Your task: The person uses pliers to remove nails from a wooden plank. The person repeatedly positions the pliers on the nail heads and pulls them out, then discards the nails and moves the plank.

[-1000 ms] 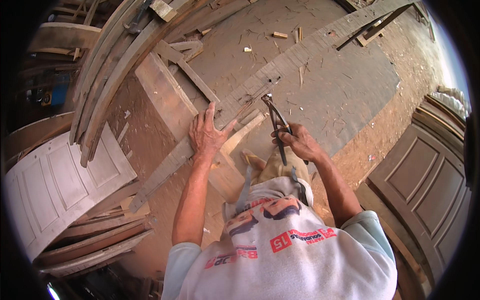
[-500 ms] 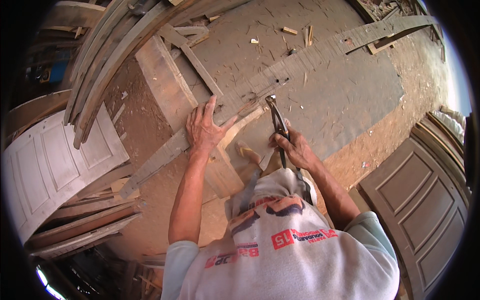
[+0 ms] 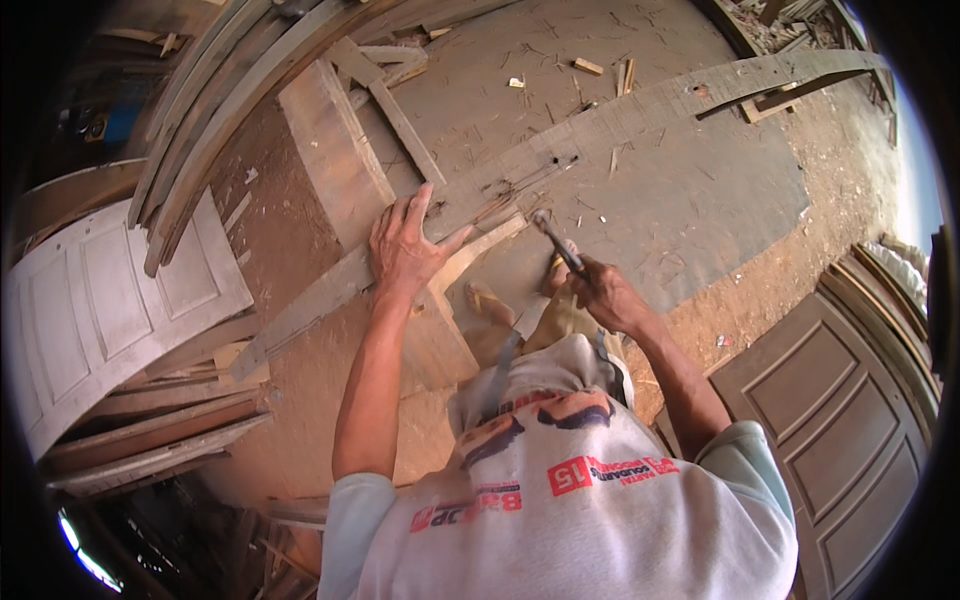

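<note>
A long, worn grey plank [image 3: 620,120] crosses in front of me from lower left to upper right. My left hand [image 3: 405,245] lies on it, fingers stretched and thumb out to the side. My right hand [image 3: 610,297] is closed round a pair of pincers [image 3: 564,246]. The jaws point away from me, a little on the near side of the plank and apart from it. My fist hides most of the handles. Small dark nails or bits of metal [image 3: 557,161] show on the plank beyond the pincers.
Under the plank lie a wide board [image 3: 330,150] and narrower wooden pieces. Long timbers [image 3: 225,110] are stacked at far left. A pale panelled door [image 3: 120,310] stands left, a brown one [image 3: 830,420] right. Wood scraps [image 3: 588,67] litter the grey sheet on the ground.
The pincers have turned and come slightly toward me; their handles, seen spread earlier, are now mostly covered by my right hand. My left hand keeps its place on the plank.
</note>
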The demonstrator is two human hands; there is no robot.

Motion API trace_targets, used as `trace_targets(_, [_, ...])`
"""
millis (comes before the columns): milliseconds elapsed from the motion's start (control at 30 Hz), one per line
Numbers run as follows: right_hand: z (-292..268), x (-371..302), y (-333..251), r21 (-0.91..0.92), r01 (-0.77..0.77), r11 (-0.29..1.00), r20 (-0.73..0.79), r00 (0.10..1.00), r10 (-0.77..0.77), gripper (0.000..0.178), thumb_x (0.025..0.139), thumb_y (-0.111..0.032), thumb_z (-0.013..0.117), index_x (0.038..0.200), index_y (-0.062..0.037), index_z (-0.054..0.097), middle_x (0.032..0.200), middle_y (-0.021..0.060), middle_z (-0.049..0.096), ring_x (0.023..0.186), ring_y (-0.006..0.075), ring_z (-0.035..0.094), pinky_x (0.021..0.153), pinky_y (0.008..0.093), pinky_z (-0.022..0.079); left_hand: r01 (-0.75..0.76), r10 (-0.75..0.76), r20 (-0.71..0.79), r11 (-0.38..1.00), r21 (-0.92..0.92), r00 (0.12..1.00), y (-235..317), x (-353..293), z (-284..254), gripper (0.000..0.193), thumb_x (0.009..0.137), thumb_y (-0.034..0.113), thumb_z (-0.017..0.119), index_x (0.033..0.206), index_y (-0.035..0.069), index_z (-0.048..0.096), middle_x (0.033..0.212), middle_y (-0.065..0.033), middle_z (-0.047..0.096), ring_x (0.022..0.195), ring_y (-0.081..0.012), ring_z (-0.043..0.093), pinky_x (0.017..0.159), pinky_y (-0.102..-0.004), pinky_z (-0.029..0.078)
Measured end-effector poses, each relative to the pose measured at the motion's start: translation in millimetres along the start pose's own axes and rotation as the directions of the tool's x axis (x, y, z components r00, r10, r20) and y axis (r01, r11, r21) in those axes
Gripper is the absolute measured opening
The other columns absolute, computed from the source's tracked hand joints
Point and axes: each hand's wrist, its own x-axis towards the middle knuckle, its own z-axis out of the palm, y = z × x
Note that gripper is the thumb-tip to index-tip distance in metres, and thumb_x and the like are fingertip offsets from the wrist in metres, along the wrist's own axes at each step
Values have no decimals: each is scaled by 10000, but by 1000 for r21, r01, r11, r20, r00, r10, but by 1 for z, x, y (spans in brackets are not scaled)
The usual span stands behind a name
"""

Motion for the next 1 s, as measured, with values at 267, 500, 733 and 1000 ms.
trace_targets(267, [21, 2, -34, 330, 46, 943, -315, 947, 64, 383, 1095, -376, 510, 1093, 3, 566, 763, 82, 636, 703, 197, 658, 674, 387, 528, -77, 39, -99, 908, -411, 994, -31, -17, -35, 860, 848, 514, 786, 1526, 82, 480, 1403, -205, 571, 1325, -387, 535, 1114, -517, 439])
trace_targets(500, [36, 1, -42, 207, 94, 974, -440, 898, 7, 343, 1070, -340, 519, 1101, -5, 590, 779, 179, 658, 708, 298, 679, 695, 463, 512, 22, -25, 43, 997, 80, 999, -129, -123, -90, 1000, 790, 339, 858, 1609, 106, 332, 1543, -203, 441, 1454, -396, 396, 1208, -557, 308])
trace_targets(733, [73, -14, -41, 314, -103, 944, -220, 959, 177, 331, 999, -273, 532, 1021, 24, 677, 954, 170, 777, 820, 251, 770, 810, 389, 578, 120, -148, 111, 967, 224, 983, -182, -159, -77, 1164, 724, 236, 920, 1650, 156, 218, 1494, -215, 444, 1396, -405, 433, 1172, -571, 311])
trace_targets(1000, [127, -15, -37, 747, -37, 664, -62, 990, 124, 542, 1059, -184, 496, 1500, 122, 425, 1210, 214, 703, 1065, 299, 739, 929, 401, 610, 117, -154, 169, 971, 209, 974, -216, -152, -53, 1190, 670, 57, 908, 1647, 191, 241, 1306, -216, 546, 1251, -423, 548, 1080, -568, 414])
